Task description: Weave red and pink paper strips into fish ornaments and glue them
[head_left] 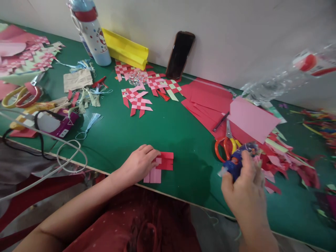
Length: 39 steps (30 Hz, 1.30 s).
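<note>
My left hand (141, 162), fingers curled together, presses on a small piece of interlaced red and pink folded paper strips (166, 161) at the table's near edge. The fingers cover part of the weave. To the right, my right hand (246, 185) is closed round a blue plastic tool (233, 167) with an orange part and a pale tip, held above the table. Its exact kind is blurred. Just behind it lie scissors (223, 147) with orange and yellow handles, beside red paper sheets (202, 101) and a pink sheet (252, 117).
Woven paper fish (138, 101) lie mid-table near a leaning phone (180, 54) and a yellow folded paper (126, 49). A water bottle (91, 35), tassels (91, 122), a purple box (61, 122) and a white cable (76, 154) are left. Paper scraps (294, 164) lie right.
</note>
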{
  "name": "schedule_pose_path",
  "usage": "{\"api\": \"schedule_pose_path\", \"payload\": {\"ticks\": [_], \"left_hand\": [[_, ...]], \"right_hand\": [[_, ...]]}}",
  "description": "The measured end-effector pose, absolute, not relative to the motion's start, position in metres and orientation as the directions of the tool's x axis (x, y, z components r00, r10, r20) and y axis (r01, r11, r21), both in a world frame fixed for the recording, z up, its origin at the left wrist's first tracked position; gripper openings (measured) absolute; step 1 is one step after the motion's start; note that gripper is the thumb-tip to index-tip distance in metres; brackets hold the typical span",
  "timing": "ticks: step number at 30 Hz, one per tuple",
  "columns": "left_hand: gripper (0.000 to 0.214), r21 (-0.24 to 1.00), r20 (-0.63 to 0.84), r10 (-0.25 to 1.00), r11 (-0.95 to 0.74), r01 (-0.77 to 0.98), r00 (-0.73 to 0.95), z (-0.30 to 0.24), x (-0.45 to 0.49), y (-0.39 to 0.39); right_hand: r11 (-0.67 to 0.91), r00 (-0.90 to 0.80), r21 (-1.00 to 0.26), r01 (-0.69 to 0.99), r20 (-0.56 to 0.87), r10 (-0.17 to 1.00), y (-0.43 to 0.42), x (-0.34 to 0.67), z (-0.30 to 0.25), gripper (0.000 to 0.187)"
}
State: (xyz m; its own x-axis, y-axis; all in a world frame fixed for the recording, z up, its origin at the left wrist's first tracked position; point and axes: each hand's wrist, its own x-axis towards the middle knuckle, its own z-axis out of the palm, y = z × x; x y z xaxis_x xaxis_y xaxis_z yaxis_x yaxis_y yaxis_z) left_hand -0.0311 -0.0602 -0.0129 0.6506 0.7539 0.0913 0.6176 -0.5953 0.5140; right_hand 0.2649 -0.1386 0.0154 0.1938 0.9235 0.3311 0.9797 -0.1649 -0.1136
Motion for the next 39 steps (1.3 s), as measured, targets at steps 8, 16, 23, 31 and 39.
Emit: {"api": "schedule_pose_path", "payload": {"ticks": [8, 16, 23, 31, 39], "left_hand": [[0.023, 0.47, 0.137, 0.727, -0.646, 0.602, 0.673, -0.016, -0.031, -0.063], [0.011, 0.518, 0.107, 0.761, -0.592, 0.617, 0.64, -0.015, -0.032, -0.064], [0.003, 0.539, 0.117, 0.773, -0.576, 0.614, 0.623, -0.014, -0.03, -0.063], [0.006, 0.548, 0.054, 0.778, -0.547, 0.633, 0.626, -0.013, -0.03, -0.061], [0.021, 0.5, 0.105, 0.741, -0.615, 0.609, 0.663, -0.017, -0.031, -0.062]], "right_hand": [[-0.11, 0.086, 0.098, 0.989, 0.216, 0.972, -0.138, 0.271, 0.0, 0.052], [-0.037, 0.135, -0.395, 0.918, 0.223, 0.966, -0.121, 0.22, 0.024, 0.031], [-0.169, 0.105, -0.392, 0.904, -0.18, 0.978, -0.088, 0.173, 0.01, 0.033], [-0.165, 0.087, -0.356, 0.92, -0.224, 0.971, -0.083, 0.169, 0.006, 0.024], [-0.136, 0.081, -0.312, 0.94, -0.182, 0.98, -0.084, 0.166, 0.003, 0.018]]}}
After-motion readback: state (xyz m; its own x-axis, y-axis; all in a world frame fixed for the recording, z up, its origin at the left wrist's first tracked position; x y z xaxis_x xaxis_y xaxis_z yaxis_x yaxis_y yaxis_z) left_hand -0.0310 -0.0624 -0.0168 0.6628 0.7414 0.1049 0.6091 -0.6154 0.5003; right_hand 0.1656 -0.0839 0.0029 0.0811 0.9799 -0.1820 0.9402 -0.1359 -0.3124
